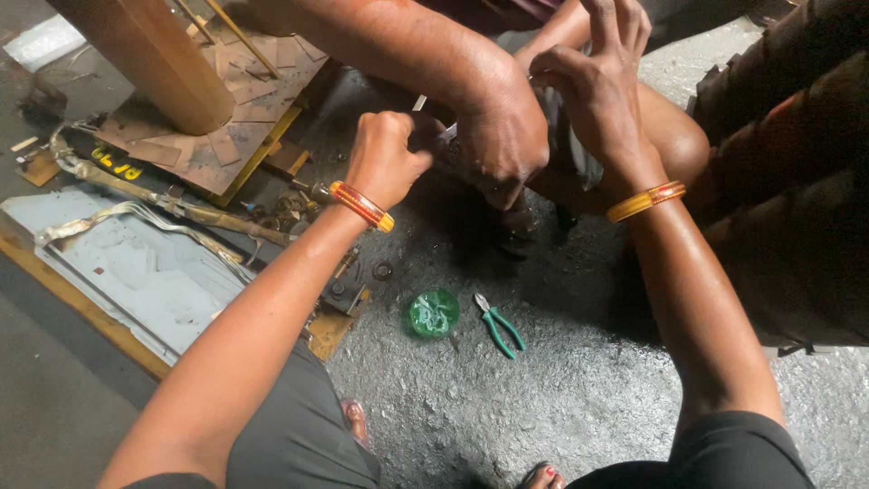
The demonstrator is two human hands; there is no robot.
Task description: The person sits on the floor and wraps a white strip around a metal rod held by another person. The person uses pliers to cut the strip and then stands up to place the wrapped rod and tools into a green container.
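Left hand (387, 156) fisted round a small metal part (445, 136): stiff, likely slippery, grip its shank. Right hand (593, 77) pinching, contents unclear.

Green-handled pliers (499, 325) lying on the rough grey floor (561, 380), just beside a round green translucent container (434, 313). Brown board (231, 136) scattered with flat brown cut pieces, a thick wooden post (154, 59) standing on it. Pale grey metal panel (145, 276) at left, crumpled foil-like strips (154, 204) lying across it, small metal rings (288, 206) near its upper edge.
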